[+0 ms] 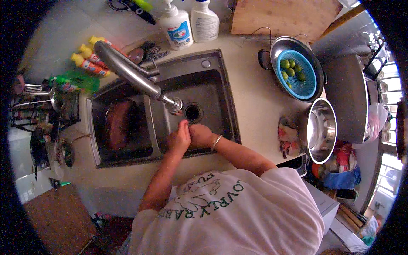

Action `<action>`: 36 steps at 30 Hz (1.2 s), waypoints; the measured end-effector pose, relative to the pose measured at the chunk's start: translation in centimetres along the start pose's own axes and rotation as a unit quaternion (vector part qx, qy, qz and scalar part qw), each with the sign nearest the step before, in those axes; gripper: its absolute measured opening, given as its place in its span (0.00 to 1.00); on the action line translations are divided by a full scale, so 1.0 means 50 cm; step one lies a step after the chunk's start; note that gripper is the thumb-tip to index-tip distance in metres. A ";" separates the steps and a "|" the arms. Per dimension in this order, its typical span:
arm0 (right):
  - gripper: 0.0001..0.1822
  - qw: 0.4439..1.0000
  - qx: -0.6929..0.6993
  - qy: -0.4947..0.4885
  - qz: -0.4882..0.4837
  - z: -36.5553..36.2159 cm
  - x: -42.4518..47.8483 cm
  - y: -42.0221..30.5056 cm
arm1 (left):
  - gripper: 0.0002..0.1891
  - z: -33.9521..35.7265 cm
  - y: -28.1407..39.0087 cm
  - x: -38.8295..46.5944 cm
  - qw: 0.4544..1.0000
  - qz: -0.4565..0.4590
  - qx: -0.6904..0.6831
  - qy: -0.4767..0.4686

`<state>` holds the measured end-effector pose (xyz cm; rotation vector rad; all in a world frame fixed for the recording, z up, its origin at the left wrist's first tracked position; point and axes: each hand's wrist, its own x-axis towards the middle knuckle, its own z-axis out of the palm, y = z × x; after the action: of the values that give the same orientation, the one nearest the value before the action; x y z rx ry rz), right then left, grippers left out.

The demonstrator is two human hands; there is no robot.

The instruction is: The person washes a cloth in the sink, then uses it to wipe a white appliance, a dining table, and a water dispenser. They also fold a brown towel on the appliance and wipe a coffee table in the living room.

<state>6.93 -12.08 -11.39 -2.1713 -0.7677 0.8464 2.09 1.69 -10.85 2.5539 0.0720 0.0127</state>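
My left hand point(180, 137) and my right hand point(200, 135) are pressed together over the right bowl of a double metal sink point(220, 95). Their fingers point towards the faucet, and the palms face each other; whether anything is between them is hidden. Just beyond my fingertips is the spout of a metal faucet point(134, 76), which reaches in from the back left. The drain point(193, 112) lies a little beyond my hands. A bangle circles my right wrist. In the left bowl rests a reddish-brown object point(119, 124), too dark to name.
Right of the sink, a blue plastic colander point(298, 87) with several green citrus fruits sits in a dark pan point(277, 47). A steel bowl point(322, 130) stands nearer. Behind the sink are a white pump bottle point(177, 28) and a spray bottle point(205, 24); a green bottle point(76, 82) lies left.
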 end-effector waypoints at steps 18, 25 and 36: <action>0.17 0.892 0.389 0.207 -0.102 -0.110 -0.089 -0.027 | 0.32 -0.119 0.053 -0.064 0.913 -0.077 -0.400 -0.001; 0.14 0.901 0.418 0.097 -0.068 -0.157 -0.117 -0.091 | 0.22 -0.122 0.087 -0.084 0.940 -0.033 -0.329 0.080; 0.18 0.947 0.286 -0.002 -0.147 -0.272 -0.167 -0.137 | 0.11 -0.225 0.145 -0.084 0.870 -0.044 -0.474 0.128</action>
<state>10.00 -18.93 4.28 -1.5005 -0.7167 0.7959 -2.05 1.67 2.58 1.5445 0.2234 0.2829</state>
